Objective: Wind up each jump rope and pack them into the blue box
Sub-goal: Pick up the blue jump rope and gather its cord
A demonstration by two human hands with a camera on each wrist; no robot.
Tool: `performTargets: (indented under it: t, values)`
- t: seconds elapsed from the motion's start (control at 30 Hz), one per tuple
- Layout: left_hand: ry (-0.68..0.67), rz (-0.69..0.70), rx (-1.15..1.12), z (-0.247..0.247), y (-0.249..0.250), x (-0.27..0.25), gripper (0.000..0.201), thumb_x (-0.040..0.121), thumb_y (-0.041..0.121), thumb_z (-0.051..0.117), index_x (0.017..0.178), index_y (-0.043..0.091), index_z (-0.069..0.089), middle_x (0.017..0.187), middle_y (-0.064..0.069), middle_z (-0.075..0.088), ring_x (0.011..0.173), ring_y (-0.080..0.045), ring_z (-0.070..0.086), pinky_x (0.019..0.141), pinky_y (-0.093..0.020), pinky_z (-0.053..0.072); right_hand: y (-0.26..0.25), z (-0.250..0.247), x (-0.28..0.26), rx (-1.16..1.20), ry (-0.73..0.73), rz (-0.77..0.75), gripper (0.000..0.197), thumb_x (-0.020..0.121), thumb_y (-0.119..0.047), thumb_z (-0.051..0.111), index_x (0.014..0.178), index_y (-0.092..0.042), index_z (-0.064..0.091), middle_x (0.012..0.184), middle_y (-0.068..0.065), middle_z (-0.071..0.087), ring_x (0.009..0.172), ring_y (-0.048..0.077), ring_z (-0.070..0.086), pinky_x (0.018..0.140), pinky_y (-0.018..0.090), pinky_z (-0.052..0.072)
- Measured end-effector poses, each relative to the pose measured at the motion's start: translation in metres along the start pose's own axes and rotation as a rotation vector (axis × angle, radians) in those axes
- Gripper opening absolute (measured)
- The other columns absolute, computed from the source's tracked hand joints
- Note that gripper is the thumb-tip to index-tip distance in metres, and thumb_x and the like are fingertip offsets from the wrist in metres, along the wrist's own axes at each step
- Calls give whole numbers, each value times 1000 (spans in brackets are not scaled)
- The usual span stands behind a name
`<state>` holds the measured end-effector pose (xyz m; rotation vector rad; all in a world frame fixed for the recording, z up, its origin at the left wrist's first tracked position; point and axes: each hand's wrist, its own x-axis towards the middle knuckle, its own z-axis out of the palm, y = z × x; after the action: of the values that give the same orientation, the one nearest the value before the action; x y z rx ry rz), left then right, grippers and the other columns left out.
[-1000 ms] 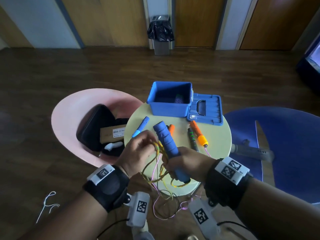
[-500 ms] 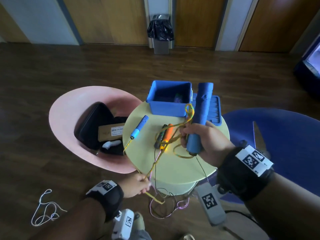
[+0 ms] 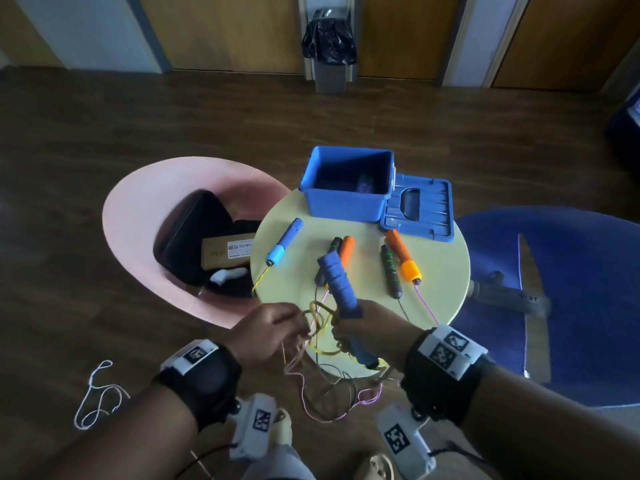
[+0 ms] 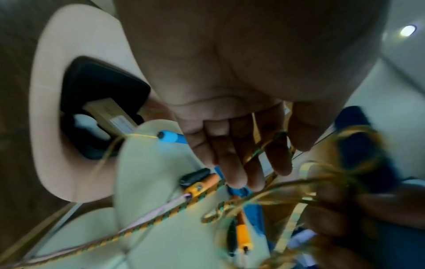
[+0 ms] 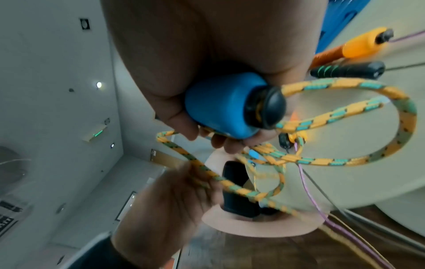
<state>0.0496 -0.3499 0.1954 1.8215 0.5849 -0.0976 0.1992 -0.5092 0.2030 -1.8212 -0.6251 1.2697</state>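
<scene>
- Dark wood floor (image 3: 138, 126) fills the room.
- Far wall: wooden panels (image 3: 228, 29) alternating with pale strips.
- A bin (image 3: 329, 46) with a black bag stands at the far wall, centre.
- Round yellow table (image 3: 443, 268) sits near; pink chair (image 3: 138, 216) left, blue chair (image 3: 571, 271) right.
- White cord (image 3: 97, 396) lies on the floor, near left.
- Light is dim.

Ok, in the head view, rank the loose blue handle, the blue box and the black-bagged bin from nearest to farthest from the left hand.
From the left hand:
1. Loose blue handle, lying on the table's left side, just beyond the hand.
2. Blue box, at the table's far edge.
3. Black-bagged bin, against the far wall.
</scene>
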Motion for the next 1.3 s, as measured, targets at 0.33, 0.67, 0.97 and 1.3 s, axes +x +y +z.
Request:
performTargets:
  t: [0.33,0.67,0.97,1.3]
  values:
    - [50,64,-160,-11,7,9,27,82,28,54,66,7,60,64,-13,63,65,-15,59,68,-27,44,14,27,29,123,-287,64,16,83,-10,67,93,-1,59,74,7,61,61,18,57,60,27,48]
    - [-101,-379,-92,-11,-137,67,28,84,16,61,79,-10,67,73,-13,61,68,-20,55,65,-23,46,112,93,83,-215,-265,407,18,75,-28,66,64,-21,52,68,-5,58,67,16,55,68,28,44]
    - [-325,-474,100,17,-207,113,23,94,6,57,93,26,68,96,-5,64,75,-16,58,62,-18,40,170,129,92,-63,-205,662,24,98,-29,55,77,-17,54,80,-11,53,71,11,56,57,10,40]
    - [-393,-499,12,21,-218,114,22,79,36,59,74,15,64,77,-8,61,76,-20,53,78,-32,39,163,158,139,224,18,778,19,95,-18,52,77,-14,51,72,5,53,61,18,52,51,26,45]
